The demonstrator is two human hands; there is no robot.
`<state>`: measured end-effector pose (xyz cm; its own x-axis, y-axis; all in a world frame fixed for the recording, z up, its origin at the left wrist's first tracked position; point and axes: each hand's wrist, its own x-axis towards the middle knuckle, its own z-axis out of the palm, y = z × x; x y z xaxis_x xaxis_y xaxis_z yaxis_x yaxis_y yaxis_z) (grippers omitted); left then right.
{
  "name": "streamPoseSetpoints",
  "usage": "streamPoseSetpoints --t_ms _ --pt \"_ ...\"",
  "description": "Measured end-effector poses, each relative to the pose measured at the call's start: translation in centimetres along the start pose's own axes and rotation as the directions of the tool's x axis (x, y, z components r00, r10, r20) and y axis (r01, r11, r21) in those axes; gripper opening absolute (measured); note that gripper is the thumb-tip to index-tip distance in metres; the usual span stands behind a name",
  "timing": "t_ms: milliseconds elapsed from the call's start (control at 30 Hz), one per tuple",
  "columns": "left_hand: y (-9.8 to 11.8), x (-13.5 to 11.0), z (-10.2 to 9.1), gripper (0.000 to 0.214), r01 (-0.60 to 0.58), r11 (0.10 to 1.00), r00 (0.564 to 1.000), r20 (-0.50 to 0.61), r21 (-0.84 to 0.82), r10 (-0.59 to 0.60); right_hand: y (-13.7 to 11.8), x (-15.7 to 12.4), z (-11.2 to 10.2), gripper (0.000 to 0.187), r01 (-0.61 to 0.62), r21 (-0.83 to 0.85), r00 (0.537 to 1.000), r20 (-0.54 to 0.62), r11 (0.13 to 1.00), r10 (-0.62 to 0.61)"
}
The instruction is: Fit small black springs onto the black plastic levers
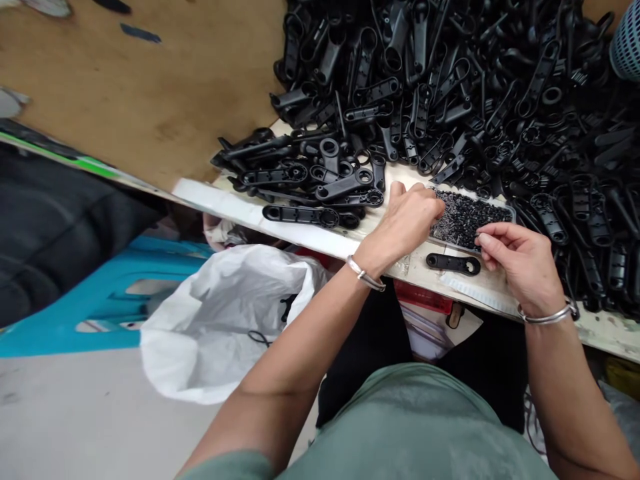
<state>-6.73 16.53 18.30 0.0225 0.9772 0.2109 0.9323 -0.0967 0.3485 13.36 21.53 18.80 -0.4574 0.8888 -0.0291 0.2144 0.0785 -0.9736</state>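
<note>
A shallow clear tray (513, 215) sits on the workbench, filled with tiny black parts (467, 217) and finer grey bits on its left side. My left hand (407, 220) is at the tray's left end, fingers curled down; what the fingertips hold, if anything, is hidden. At the tray's right front corner, my right hand (523, 260) has thumb and forefinger pinched together on something too small to name. One flat black plastic arm (453, 264) with a round ring end lies in front of the tray, between my hands and touched by neither.
A large heap of similar black plastic parts (420, 87) covers the bench behind the tray. A smaller pile (320, 173) lies to the left. Below the bench edge stands a white sack (200, 313), beside a blue plastic stool (105, 293). A blue basket (626, 43) is at far right.
</note>
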Motion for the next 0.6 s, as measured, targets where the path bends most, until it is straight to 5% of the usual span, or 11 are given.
streamPoseSetpoints --t_ms 367,600 --pt "0.4 1.0 1.4 0.030 -0.108 0.986 0.994 0.042 0.125 0.104 0.0 -0.5 -0.2 0.021 -0.129 0.250 0.991 0.065 0.960 0.116" --pt "2.1 1.1 -0.1 0.014 -0.189 0.944 0.982 -0.081 -0.270 0.173 -0.6 0.0 0.0 0.025 -0.152 0.226 0.988 0.062 0.962 0.142"
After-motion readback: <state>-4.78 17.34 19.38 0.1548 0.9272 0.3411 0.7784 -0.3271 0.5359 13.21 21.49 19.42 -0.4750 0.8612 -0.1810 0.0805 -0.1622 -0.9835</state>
